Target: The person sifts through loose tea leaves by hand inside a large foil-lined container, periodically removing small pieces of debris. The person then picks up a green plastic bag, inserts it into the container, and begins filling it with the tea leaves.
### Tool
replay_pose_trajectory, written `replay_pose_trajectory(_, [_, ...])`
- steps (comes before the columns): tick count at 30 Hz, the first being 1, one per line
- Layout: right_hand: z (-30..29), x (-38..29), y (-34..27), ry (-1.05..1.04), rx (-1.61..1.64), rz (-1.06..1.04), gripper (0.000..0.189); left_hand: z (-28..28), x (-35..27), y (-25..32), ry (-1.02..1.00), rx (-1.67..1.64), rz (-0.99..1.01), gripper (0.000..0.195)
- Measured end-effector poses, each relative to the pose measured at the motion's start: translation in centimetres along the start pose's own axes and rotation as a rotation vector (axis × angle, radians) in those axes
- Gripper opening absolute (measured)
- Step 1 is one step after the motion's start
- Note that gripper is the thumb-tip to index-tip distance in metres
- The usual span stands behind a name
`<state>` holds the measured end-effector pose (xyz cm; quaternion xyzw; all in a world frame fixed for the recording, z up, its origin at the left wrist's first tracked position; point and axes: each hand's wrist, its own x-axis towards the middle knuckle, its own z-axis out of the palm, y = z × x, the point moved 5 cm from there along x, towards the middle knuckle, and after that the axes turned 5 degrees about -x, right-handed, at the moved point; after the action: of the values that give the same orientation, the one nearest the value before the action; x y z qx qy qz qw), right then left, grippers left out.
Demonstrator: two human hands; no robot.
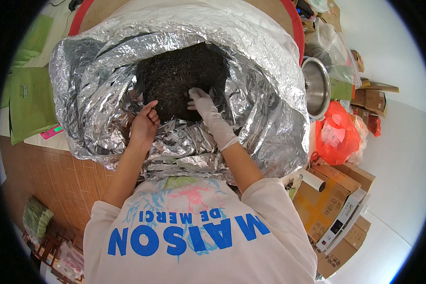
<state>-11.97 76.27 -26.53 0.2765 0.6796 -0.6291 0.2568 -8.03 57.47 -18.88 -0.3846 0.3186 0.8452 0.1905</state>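
Note:
A large silver foil-lined bag (pixel 103 117) lies spread before me with its mouth wide. Dark, dry loose material, perhaps tea leaves (pixel 170 78), fills its middle. My bare left hand (pixel 145 124) is over the near left edge of the dark heap, fingers curled; whether it pinches anything is unclear. On my right hand (pixel 204 103) is a thin white glove. Its fingers are bent at the right part of the dark material, and I cannot tell whether they hold some of it.
A steel bowl (pixel 316 88) stands to the right, near a red plastic bag (pixel 337 135). Cardboard boxes (pixel 326 202) and a white scale-like device (pixel 342 220) are at the lower right. Green bags (pixel 32 103) and a pink object (pixel 52 131) are at the left.

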Motion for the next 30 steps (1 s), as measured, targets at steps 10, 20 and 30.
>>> replay_pose_trajectory(10, [0.5, -1.7, -3.3, -0.054, 0.173, -0.36, 0.022, -0.1, 0.1, 0.0, 0.001, -0.007, -0.009, 0.023])
replay_pose_trajectory(20, [2.7, -2.7, -6.4, 0.365, -0.691, -0.692, 0.022, -0.2, 0.1, -0.1, -0.003, -0.023, -0.003, 0.022])
replay_pose_trajectory(30, [3.4, -1.7, -5.7, 0.425, -0.689, -0.844, 0.013, -0.2, 0.0, -0.1, -0.024, -0.016, -0.006, 0.022])
